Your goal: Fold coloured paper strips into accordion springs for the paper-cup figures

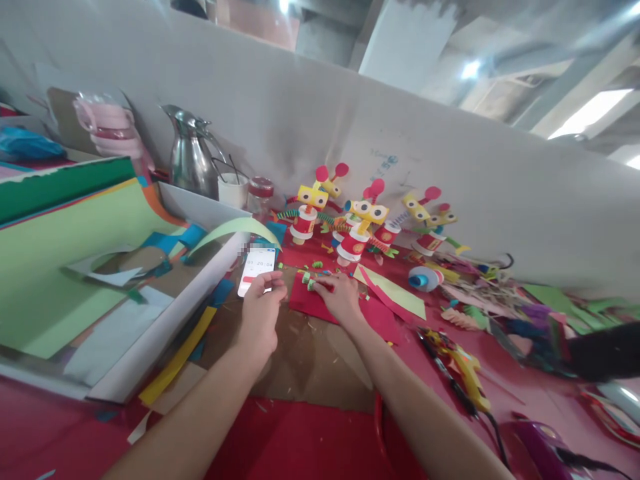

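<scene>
My left hand (263, 310) hovers over the lower part of a phone (257, 263) with a running timer on its screen. Its fingers are loosely bent, and nothing shows between them. My right hand (341, 297) is closed in a pinch at a small light-green folded paper piece (308, 281), above red paper (313, 305). More tiny green bits (317, 265) lie just beyond the fingertips. Under both hands is a brown board (305, 360) on the red table. Paper-cup robot figures (353, 243) with yellow heads stand behind.
A white box (135, 347) of coloured paper sits at left. Behind it stand a metal jug (193, 157) and a white cup (233, 190). To the right lie a yellow glue gun (470, 380), a black pen (445, 373) and paper scraps. A dark sleeve (605, 350) reaches in at far right.
</scene>
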The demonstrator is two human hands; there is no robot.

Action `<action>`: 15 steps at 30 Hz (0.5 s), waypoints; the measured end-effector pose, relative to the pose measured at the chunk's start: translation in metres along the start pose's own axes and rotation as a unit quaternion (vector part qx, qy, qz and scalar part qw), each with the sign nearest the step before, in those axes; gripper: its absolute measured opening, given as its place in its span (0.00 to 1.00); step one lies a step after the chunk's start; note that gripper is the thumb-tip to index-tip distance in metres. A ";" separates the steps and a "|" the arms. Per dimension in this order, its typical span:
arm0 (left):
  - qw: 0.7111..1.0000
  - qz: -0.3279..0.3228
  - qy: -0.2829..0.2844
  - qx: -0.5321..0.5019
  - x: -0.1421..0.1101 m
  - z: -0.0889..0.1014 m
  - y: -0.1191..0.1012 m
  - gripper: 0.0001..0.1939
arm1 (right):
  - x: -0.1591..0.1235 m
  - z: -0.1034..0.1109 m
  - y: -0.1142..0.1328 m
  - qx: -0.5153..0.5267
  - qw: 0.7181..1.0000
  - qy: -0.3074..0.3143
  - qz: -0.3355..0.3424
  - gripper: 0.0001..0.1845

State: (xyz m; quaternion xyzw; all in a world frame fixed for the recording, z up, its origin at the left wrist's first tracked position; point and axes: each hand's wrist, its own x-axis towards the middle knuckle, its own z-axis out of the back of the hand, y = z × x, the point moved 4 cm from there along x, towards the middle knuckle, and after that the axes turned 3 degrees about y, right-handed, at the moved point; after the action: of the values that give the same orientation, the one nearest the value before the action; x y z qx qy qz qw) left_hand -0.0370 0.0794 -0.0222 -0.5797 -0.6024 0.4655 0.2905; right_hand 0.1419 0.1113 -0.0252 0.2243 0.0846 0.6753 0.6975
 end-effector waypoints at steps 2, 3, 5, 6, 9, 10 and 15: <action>1.000 -0.001 0.001 0.003 -0.001 -0.001 0.000 0.16 | 0.000 -0.001 -0.001 0.003 1.000 -0.010 -0.020 0.12; 1.000 -0.003 0.001 0.003 -0.001 -0.001 0.000 0.16 | -0.001 -0.002 -0.002 0.007 1.000 -0.014 -0.026 0.12; 1.000 -0.008 0.000 0.002 -0.001 -0.001 0.000 0.16 | -0.002 -0.002 -0.002 0.015 0.999 -0.021 -0.027 0.12; 1.000 -0.009 0.000 0.001 -0.001 0.000 0.000 0.16 | -0.003 -0.001 -0.003 0.020 0.999 -0.025 -0.024 0.12; 1.000 -0.009 -0.001 0.004 0.000 0.000 0.000 0.16 | -0.003 0.004 -0.007 0.039 0.998 -0.038 -0.008 0.14; 1.000 -0.009 -0.003 0.006 0.000 0.000 0.001 0.16 | -0.003 0.006 -0.009 0.046 0.998 -0.043 -0.001 0.14; 1.000 -0.021 -0.006 0.005 0.000 0.002 0.001 0.16 | -0.010 0.029 -0.018 0.076 0.995 -0.058 0.024 0.15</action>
State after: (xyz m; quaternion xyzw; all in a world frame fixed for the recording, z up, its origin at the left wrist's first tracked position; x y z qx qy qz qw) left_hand -0.0381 0.0788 -0.0239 -0.5629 -0.6138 0.4658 0.2990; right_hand 0.1700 0.0958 -0.0088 0.3172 0.0900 0.6691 0.6660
